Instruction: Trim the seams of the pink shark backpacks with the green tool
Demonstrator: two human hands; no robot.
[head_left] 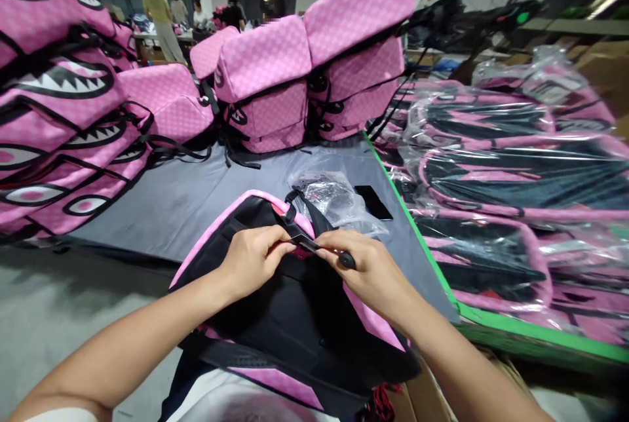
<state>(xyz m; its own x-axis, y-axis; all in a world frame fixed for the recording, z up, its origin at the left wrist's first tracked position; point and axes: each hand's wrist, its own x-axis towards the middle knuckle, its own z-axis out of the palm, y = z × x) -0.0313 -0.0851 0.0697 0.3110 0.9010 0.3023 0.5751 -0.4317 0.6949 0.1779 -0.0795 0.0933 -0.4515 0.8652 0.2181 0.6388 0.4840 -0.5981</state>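
A pink and black backpack (289, 307) lies in front of me with its black side up, partly over my lap and the table edge. Near its top, my left hand (255, 255) pinches one end of a small dark label (304, 242) with a pale edge. At the label's other end, the thumb and fingers of my right hand (366, 268) are closed on it. A rounded black handle end (346, 259) sticks out of my right hand; the rest of that tool is hidden. A black strap (314, 209) runs just beyond the fingers.
Crumpled clear plastic (334, 196) and a black phone-like slab (373, 202) lie on the grey table (191, 189). Pink backpacks (265, 58) stand behind and are piled at left (59, 140). Plastic-wrapped backpacks (515, 173) fill the green-edged right side. Several people are far back.
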